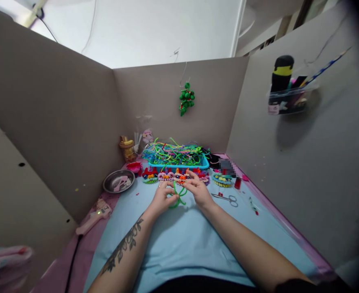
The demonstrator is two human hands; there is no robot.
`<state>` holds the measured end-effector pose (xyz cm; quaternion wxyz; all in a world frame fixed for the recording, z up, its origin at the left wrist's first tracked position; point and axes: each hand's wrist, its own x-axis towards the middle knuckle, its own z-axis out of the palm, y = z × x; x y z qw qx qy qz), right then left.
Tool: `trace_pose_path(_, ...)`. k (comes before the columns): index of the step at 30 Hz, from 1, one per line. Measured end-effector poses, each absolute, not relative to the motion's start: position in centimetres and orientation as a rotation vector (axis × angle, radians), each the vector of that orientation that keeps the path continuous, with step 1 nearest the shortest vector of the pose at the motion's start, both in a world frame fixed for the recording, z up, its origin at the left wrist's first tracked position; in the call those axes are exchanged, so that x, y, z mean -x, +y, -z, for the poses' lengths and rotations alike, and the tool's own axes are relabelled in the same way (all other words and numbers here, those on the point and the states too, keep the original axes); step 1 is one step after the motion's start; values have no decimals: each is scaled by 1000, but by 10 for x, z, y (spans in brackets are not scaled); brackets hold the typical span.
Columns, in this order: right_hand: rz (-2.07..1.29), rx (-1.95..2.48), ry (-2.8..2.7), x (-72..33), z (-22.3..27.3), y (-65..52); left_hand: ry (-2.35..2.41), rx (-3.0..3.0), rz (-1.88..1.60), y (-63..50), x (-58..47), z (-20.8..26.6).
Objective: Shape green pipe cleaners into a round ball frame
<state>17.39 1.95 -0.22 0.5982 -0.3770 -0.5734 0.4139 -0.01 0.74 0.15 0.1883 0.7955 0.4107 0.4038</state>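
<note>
head view: we have our two hands in front of the blue tray (pixel 194 166), working a green pipe cleaner (pixel 180 195), bent into crossing loops, on the near side of that tray. our left hand (pixel 166 196) is nearly closed, thumb and fingertips pinched on the pipe cleaner; our right hand (pixel 200 192) is half curled, fingertips at its upper strand, and we cannot tell whether they grip it or only touch. the tray is heaped with fuzzy stems (pixel 179 154), mostly green. just before its near edge we have a row of colourful fuzzy faces (pixel 150 176), partly hidden by our right hand, and to its right, a little nearer us, a blue and yellow face (pixel 222 180). scissors (pixel 228 198) lie nearer us than the tray and to its right, on the light blue sheet over the table (pixel 179 248). left of the tray and nearer us we see a metal bowl (pixel 106 186), and nearer still a pink glue gun (pixel 94 219). above the tray hangs a green cluster (pixel 187 99).
</note>
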Motion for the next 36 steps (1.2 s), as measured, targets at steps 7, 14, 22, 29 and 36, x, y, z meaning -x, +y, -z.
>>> trace_pose_path(7,-960,915,-1410,-181,6,27,1105,-1817,-1273,13,7,-1)
trace_pose_path(14,-667,959,-1754,-186,6,24,993,-1645,-1272,16,8,4)
trace_pose_path(22,-608,973,-1625,-180,17,28,1082,-1145,-1360,20,6,8)
trace_pose_path(29,-657,1011,-1754,-158,18,17,1002,-827,-1358,19,-2,10)
trace_pose_path(36,-636,1027,-1726,-150,17,12,966,-862,-1299,12,-7,5)
